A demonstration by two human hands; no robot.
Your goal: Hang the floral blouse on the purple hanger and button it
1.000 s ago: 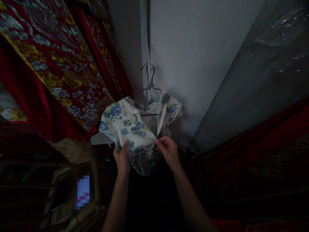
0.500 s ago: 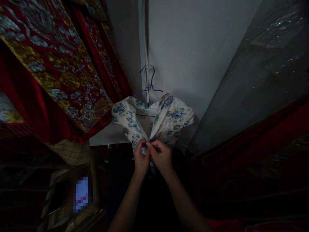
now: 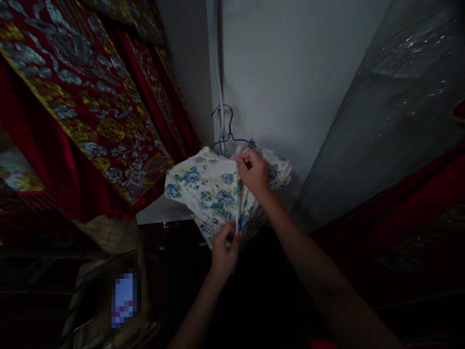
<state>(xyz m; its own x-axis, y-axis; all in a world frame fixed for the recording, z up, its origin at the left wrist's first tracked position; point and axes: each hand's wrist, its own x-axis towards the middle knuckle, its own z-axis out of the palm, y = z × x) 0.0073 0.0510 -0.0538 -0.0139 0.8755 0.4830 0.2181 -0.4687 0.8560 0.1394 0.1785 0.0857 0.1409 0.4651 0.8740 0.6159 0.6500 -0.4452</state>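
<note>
A white short-sleeved garment (image 3: pixel 214 189) with blue and green flowers hangs on a thin purple hanger (image 3: pixel 231 123). My right hand (image 3: pixel 255 170) pinches it at the neckline, at the top of a straight seam. Lower on the same seam, my left hand (image 3: pixel 224 247) is closed in a pinch on the cloth. Between the two hands the edges lie together in an upright line. Whether a small zip pull sits in the right fingers is hidden.
Red cloth with gold and silver embroidery (image 3: pixel 109 106) hangs at the left. Clear plastic sheeting (image 3: pixel 363 121) slopes down the right side. A pale strap (image 3: pixel 217 63) runs down the wall to the hanger. At lower left, a lit screen (image 3: pixel 123 298) lies on a wooden seat or rack.
My right hand has moved up from beside the left hand to the neckline. My left hand went slightly down. The open V in the garment has closed.
</note>
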